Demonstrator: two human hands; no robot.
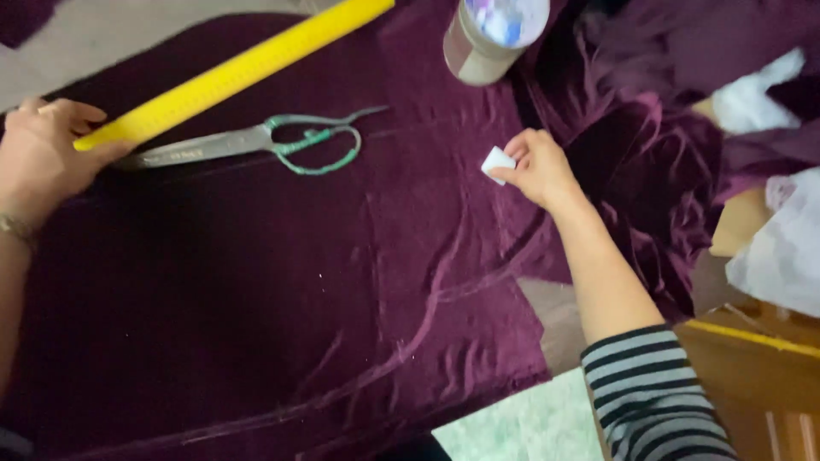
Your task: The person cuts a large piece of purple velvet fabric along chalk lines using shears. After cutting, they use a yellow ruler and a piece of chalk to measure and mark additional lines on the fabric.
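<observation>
A dark purple velvet cloth (256,290) lies spread over the table, with faint chalk lines curving across it. My left hand (38,154) grips the near end of a long yellow ruler (239,72) that runs diagonally up to the right. Just below the ruler lie large scissors (256,141) with green-wrapped handles, blades pointing at my left hand. My right hand (538,171), in a striped sleeve, pinches a small white piece of tailor's chalk (497,162) above the cloth.
A round container (487,34) with a pale lid stands at the top centre on the cloth. Bunched purple fabric (658,145) piles up at the right, beside white plastic bags (786,248). A wooden edge (752,358) shows at lower right.
</observation>
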